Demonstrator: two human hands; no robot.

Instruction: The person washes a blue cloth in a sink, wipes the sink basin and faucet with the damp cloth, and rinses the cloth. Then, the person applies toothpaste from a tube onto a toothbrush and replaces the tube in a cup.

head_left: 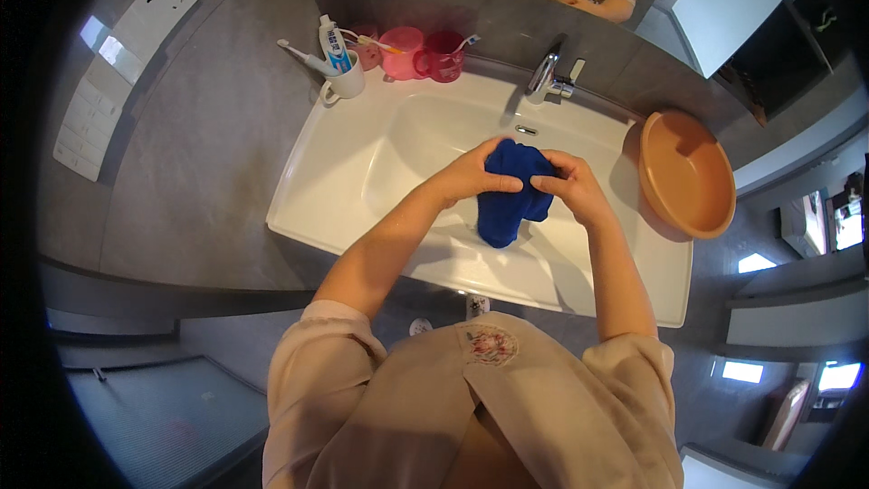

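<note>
we have one blue cloth [503, 213] over the sink [317, 177], between our two hands. our left hand [469, 176] grips its left side, our right hand [574, 185] its right. at the sink's back: one tap [549, 78], one white mug [349, 84]. at its right: one orange tub [692, 172].

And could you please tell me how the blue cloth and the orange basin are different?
The blue cloth looks soft and bunched, while the orange basin is rounded and keeps its open shape. The cloth is held by the left hand and right hand; neither hand touches the basin. The cloth, as bunched, looks smaller than the basin. Both look plain in colour.
</note>
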